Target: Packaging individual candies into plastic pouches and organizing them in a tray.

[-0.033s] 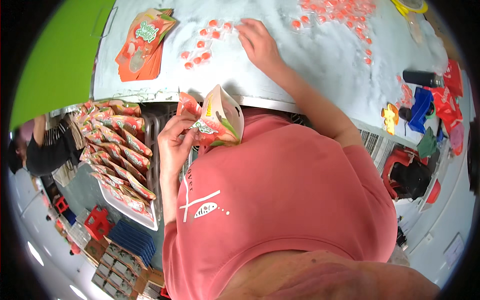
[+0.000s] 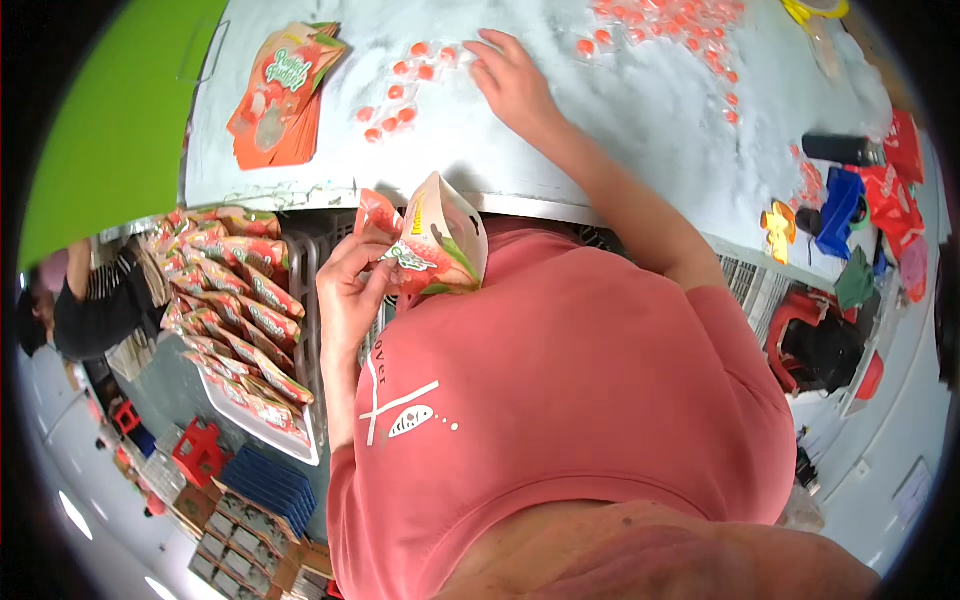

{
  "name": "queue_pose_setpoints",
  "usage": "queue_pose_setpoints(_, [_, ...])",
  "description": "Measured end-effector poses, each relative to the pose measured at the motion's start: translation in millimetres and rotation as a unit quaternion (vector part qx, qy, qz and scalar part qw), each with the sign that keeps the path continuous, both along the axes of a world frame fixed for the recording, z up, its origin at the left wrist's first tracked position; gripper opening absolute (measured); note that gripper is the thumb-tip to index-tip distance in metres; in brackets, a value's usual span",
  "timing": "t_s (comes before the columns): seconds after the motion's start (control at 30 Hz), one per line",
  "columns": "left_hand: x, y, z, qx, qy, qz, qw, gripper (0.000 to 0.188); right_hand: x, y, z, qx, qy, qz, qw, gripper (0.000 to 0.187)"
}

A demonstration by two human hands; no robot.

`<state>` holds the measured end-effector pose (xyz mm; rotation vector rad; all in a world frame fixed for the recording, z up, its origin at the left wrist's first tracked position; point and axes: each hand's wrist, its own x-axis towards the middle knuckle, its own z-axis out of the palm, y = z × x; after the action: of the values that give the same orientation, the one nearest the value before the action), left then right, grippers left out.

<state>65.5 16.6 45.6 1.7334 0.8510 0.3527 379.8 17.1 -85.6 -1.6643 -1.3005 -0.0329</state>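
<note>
At the table's near edge, my left hand (image 2: 350,285) pinches a printed red-and-white pouch (image 2: 425,260) by its side. The pouch's mouth gapes upward, and its inside is hidden. Over the table my right hand (image 2: 515,88) is stretched out with fingers apart and nothing visible in it. Its fingertips are close to a small group of clear-wrapped red candies (image 2: 397,91). A larger spread of the same candies (image 2: 690,25) lies farther right. To the left rests a stack of flat pouches (image 2: 272,105).
Below left, a white tray (image 2: 305,450) holds several rows of filled pouches (image 2: 240,315). A co-worker's dark sleeve (image 2: 95,315) shows beyond it. At the table's right are a black bottle (image 2: 842,150), a blue holder (image 2: 840,215) and red bags (image 2: 893,205). Yellow scissors handles (image 2: 815,10) lie at the far right.
</note>
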Motion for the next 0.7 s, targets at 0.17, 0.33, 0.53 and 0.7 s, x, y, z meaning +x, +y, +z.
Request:
queue_pose_setpoints(0.17, [16,-2,5,0.024,0.016,-0.058,0.998,0.009,-10,45,-9,-0.111,-0.121,0.046,0.985,0.042])
queue_pose_setpoints(0.33, [18,-1,6,0.033,0.057,-0.049,0.997,0.005,-21,48,-3,0.043,0.031,0.040,0.998,0.031])
queue_pose_setpoints(0.53, [12,-1,1,-0.016,0.055,-0.016,0.998,0.008,96,-25,1,0.033,-0.070,-0.139,0.987,0.029])
queue_pose_setpoints(0.7, [29,1,4,-0.005,0.044,-0.061,0.997,0.007,121,-49,26,-0.226,-0.324,-0.251,0.884,0.044])
